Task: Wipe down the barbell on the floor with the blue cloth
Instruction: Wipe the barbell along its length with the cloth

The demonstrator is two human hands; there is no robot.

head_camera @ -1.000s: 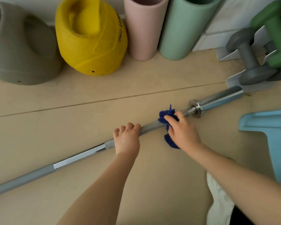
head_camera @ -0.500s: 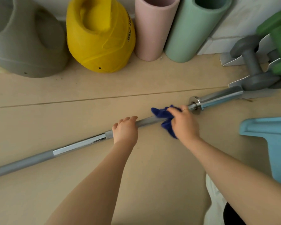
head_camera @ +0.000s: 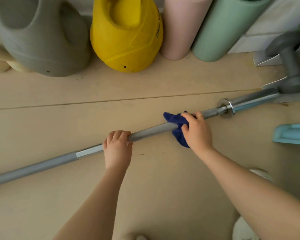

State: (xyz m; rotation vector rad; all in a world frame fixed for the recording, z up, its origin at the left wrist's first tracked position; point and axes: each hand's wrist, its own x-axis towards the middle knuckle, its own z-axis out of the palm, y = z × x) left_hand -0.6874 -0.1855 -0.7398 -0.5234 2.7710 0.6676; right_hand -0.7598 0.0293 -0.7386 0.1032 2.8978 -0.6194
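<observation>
- The barbell (head_camera: 152, 129) lies on the pale wood-look floor (head_camera: 76, 196), a long round metal shaft running from 8 o'clock up to 2 o'clock; its grip is dull grey, with one brighter smooth band (head_camera: 89, 151) left of centre.
- Toward 2 o'clock the shaft meets a shiny chrome collar (head_camera: 225, 108) and a thicker polished sleeve (head_camera: 255, 99).
- The left hand (head_camera: 118, 149) is curled over the shaft near centre, fingers wrapped round it.
- The right hand (head_camera: 197, 131) is closed round the blue cloth (head_camera: 177, 130), a soft, bunched, napped rag folded over the shaft, just short of the collar.
- At 12 o'clock stand a grey rounded weight (head_camera: 42, 37), a yellow one (head_camera: 126, 35), and pink (head_camera: 182, 26) and mint foam rollers (head_camera: 223, 28).
- A grey dumbbell (head_camera: 291, 63) sits at 2 o'clock, touching the sleeve's end.
- A light blue moulded edge (head_camera: 294, 135) intrudes at 3 o'clock.
- Open floor spreads from 6 to 9 o'clock.
</observation>
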